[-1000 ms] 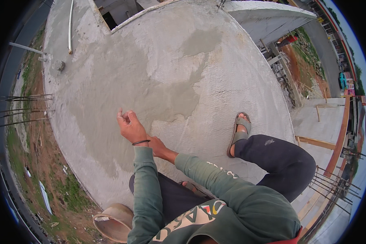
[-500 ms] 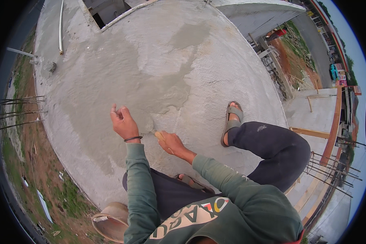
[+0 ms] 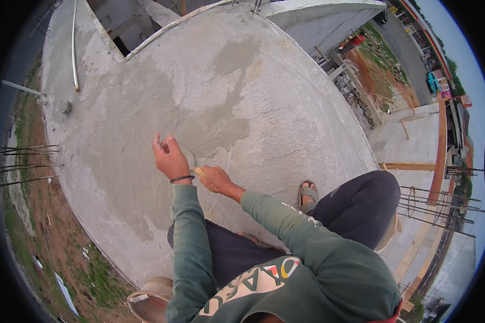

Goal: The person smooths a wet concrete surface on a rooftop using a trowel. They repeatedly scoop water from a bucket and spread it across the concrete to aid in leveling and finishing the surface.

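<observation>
Head view: hand tool low over a damp grey layer

Grips a wood-handled tool [image 3: 200,171] in the right hand [image 3: 215,179], fingers closed firmly round it, just beside and to the right of the left hand [image 3: 171,160]. Holds that left one half curled, thumb and forefinger apart, with nothing seen between; cannot tell whether touching the tool's far end, mostly hidden there. For good work, probably best to keep the tool low, press evenly, and thin the damp-looking layer [image 3: 210,131] out where meeting paler, cracked concrete at right. Better also to keep the sandal [image 3: 308,192] off fresh patches.

Crouches on a broad, uneven slab [image 3: 307,126], with a pale pipe [image 3: 74,54] and an opening [image 3: 121,24] far left, bare rods [image 3: 32,147] past the left edge, a bucket [image 3: 156,286] near left, and a reddish plank [image 3: 441,156] well apart at right.
</observation>
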The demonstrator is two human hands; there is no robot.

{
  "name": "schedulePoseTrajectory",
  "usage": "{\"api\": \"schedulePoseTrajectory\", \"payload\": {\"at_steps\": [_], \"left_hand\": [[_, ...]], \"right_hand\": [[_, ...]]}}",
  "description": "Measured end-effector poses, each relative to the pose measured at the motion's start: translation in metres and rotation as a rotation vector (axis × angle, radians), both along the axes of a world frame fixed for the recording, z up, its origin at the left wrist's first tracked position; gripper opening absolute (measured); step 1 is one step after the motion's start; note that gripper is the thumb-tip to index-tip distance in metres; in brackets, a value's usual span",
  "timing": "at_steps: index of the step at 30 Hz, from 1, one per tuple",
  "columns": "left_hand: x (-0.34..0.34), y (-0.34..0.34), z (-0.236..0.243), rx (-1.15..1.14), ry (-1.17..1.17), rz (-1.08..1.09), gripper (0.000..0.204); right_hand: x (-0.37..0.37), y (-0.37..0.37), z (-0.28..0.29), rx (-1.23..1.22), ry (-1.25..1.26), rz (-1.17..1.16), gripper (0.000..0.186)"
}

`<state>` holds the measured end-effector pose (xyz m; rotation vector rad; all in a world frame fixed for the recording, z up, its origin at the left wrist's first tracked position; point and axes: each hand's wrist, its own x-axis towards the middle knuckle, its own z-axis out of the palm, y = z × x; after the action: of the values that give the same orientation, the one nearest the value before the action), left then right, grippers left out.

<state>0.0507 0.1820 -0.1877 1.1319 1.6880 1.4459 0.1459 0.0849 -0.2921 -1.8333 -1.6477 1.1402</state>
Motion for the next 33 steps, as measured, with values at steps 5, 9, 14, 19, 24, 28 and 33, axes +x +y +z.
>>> {"api": "schedulePoseTrajectory", "payload": {"at_steps": [5,9,14,19,24,28,33], "left_hand": [[-0.018,-0.015,0.002,0.047,0.092,0.037,0.041],[-0.024,-0.021,0.009,0.006,0.103,0.069,0.042],[-0.011,-0.024,0.020,0.015,0.113,0.031,0.041],[0.000,-0.027,0.023,0.035,0.102,-0.004,0.041],[0.000,-0.033,0.020,0.007,0.130,-0.044,0.041],[0.002,-0.030,0.013,0.019,0.120,-0.071,0.040],[0.000,-0.027,0.007,-0.011,0.166,-0.084,0.038]], "right_hand": [[-0.032,0.062,-0.017,-0.045,0.030,-0.134,0.031],[-0.007,0.065,-0.014,-0.143,0.044,-0.446,0.034],[-0.005,0.054,-0.010,-0.190,0.167,-0.717,0.036],[0.008,0.106,-0.018,-0.054,0.125,-0.392,0.035],[0.029,0.101,-0.011,-0.175,0.197,-0.859,0.035],[0.052,0.054,0.000,-0.100,0.193,-0.720,0.035],[0.081,0.008,0.008,-0.144,0.128,-0.229,0.032]]}}
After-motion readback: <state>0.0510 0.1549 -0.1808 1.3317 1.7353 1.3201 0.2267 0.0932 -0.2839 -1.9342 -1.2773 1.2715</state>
